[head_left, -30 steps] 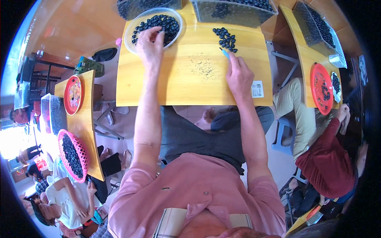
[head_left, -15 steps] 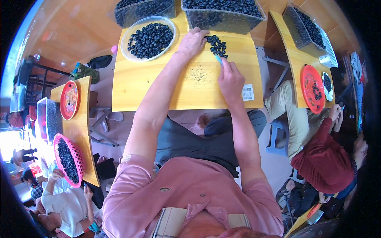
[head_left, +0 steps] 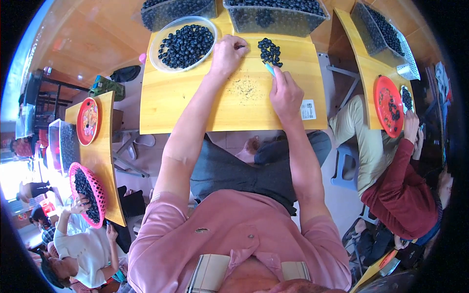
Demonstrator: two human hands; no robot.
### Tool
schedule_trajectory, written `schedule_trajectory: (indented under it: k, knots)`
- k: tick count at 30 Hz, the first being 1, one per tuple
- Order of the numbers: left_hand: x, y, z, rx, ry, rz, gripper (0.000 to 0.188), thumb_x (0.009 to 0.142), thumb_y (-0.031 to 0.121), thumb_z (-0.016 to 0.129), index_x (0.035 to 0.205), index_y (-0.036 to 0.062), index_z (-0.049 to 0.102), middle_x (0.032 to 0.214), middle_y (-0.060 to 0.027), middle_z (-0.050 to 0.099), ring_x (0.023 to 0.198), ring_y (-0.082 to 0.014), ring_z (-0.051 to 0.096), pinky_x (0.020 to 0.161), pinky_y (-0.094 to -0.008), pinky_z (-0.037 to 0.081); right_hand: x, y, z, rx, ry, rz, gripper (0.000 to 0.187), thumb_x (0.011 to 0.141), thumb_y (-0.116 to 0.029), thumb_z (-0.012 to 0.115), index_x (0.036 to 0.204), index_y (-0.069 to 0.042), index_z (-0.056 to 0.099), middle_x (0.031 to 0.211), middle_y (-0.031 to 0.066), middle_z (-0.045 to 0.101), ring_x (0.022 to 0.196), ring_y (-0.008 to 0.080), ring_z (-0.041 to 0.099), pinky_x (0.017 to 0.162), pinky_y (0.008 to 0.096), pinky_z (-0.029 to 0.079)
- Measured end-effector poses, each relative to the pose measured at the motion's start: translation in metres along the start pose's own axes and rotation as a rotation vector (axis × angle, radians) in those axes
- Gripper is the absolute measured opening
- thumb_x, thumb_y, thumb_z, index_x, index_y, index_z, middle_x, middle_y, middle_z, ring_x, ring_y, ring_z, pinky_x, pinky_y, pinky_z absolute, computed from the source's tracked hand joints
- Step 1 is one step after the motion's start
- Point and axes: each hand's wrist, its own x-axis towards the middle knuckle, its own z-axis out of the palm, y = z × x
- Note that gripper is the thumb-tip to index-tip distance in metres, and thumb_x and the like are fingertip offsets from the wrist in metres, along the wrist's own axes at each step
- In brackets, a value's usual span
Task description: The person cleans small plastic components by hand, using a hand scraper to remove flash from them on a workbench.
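Small, soft, bruisable berries point(head_left: 270, 51) on table point(head_left: 195, 105): left hand point(head_left: 227, 53) fingers curled pinching one, right hand point(head_left: 286, 93) pinching teal tool point(head_left: 270, 70).

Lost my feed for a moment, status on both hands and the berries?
Left hand closed beside small berry pile. Right hand holds light-blue tool at pile. Clear bowl left, nothing blocking.

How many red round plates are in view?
2: one red plate on the left neighbouring table, one red plate on the right neighbouring table. Others may be hidden outside the view.
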Motion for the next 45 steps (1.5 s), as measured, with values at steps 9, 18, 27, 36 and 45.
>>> schedule_trajectory:
  k: [9, 18, 27, 36, 45]
  knots:
    - [-0.043, 0.0, -0.011, -0.306, 0.126, -0.236, 0.023, 0.079, 0.006, 0.083, 0.101, 0.0018, 0.079, 0.09, -0.0065, 0.07, 0.075, -0.0098, 0.062, 0.073, -0.0264, 0.052, 0.001, -0.001, -0.003, 0.004, -0.029, 0.009, 0.026, 0.091, -0.009, 0.068, 0.116, -0.01, 0.067, 0.081, 0.0067, 0.061, 0.069, 0.0278, 0.067, 0.058, 0.0415, 0.054]
    - [-0.053, -0.003, -0.013, -0.583, 0.191, -0.311, 0.018, 0.083, 0.003, 0.08, 0.101, 0.0027, 0.079, 0.101, -0.0056, 0.068, 0.081, -0.01, 0.061, 0.078, -0.0245, 0.052, 0.002, -0.005, -0.003, 0.002, -0.053, 0.005, 0.027, 0.09, -0.008, 0.068, 0.117, -0.01, 0.067, 0.083, 0.0063, 0.062, 0.071, 0.0276, 0.068, 0.059, 0.0411, 0.055]
    - [-0.065, 0.015, -0.013, -0.35, 0.022, -0.11, 0.022, 0.084, 0.003, 0.08, 0.106, 0.0049, 0.079, 0.104, -0.0058, 0.066, 0.085, -0.0121, 0.062, 0.077, -0.0254, 0.052, 0.001, -0.003, -0.004, 0.012, -0.076, -0.016, 0.029, 0.089, -0.008, 0.068, 0.118, -0.012, 0.067, 0.084, 0.0058, 0.064, 0.072, 0.0274, 0.068, 0.06, 0.041, 0.055]
    - [-0.071, 0.028, -0.009, -0.321, 0.018, -0.048, 0.021, 0.082, 0.005, 0.083, 0.102, 0.0051, 0.079, 0.098, -0.0087, 0.071, 0.082, -0.0166, 0.068, 0.077, -0.0276, 0.057, 0.002, -0.006, -0.006, 0.009, -0.063, -0.115, 0.033, 0.086, -0.004, 0.068, 0.118, -0.014, 0.067, 0.079, 0.0048, 0.058, 0.065, 0.025, 0.064, 0.056, 0.0381, 0.052]
    - [-0.072, 0.026, 0.0, -0.456, -0.013, -0.106, 0.028, 0.084, 0.003, 0.081, 0.111, 0.0014, 0.073, 0.101, -0.0098, 0.074, 0.088, -0.0148, 0.071, 0.081, -0.0276, 0.059, 0.001, -0.008, -0.006, 0.013, -0.052, -0.166, 0.034, 0.086, -0.005, 0.068, 0.119, -0.014, 0.067, 0.077, 0.0037, 0.057, 0.064, 0.0221, 0.063, 0.055, 0.0364, 0.051]
